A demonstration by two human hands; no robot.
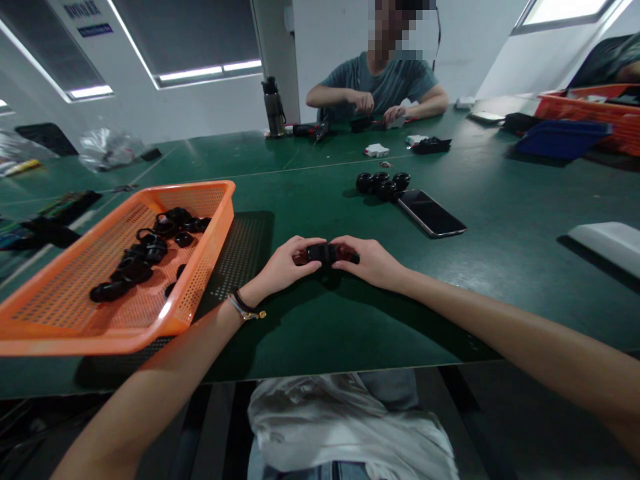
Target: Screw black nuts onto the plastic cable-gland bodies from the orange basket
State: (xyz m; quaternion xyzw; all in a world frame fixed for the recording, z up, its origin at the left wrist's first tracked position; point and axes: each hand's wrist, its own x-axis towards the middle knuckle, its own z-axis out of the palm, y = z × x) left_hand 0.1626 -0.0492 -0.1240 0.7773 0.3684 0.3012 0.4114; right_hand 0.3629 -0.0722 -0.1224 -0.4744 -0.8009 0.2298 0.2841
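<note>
Between my two hands, just above the green table (pixel 310 333), is a small black cylindrical part (pixel 323 253). My left hand (pixel 293 260) grips its left end between thumb and fingers. From the other side, my right hand (pixel 365 260) pinches the right end in the same way. The fingers cover both ends, so its exact kind cannot be made out. To the left stands an orange perforated basket (pixel 200 293) holding several black round parts (pixel 150 247), some ring-like. Several similar shiny black parts (pixel 385 183) sit in a cluster beyond my right hand.
A smartphone (pixel 433 213) lies right of the black cluster. Across the table a person (pixel 380 93) handles a white part. A dark bottle (pixel 273 107), a blue bin (pixel 563 140) and an orange crate (pixel 615 117) stand farther back. A white object (pixel 610 243) lies at right.
</note>
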